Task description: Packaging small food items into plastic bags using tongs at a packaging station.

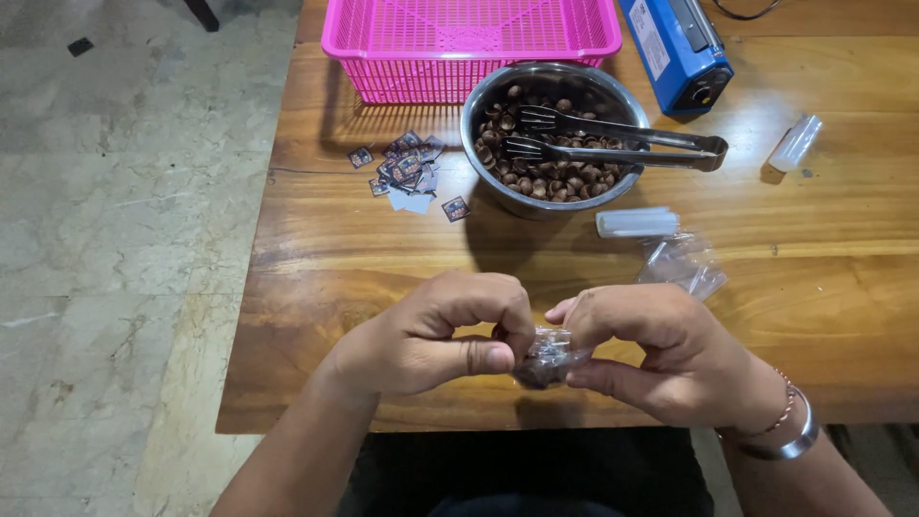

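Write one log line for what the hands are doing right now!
left hand: pinching small clear bag | right hand: pinching same bag | small clear bag: dark pieces inside | metal bowl: tongs resting across

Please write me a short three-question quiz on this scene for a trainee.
1. True or false: both hands pinch one small clear bag.
2. What rests across the metal bowl? A tongs, B spoon, C knife.
3. What colour is the basket behind the bowl?

Key:
1. True: left hand and right hand hold it.
2. A, the tongs.
3. Pink.
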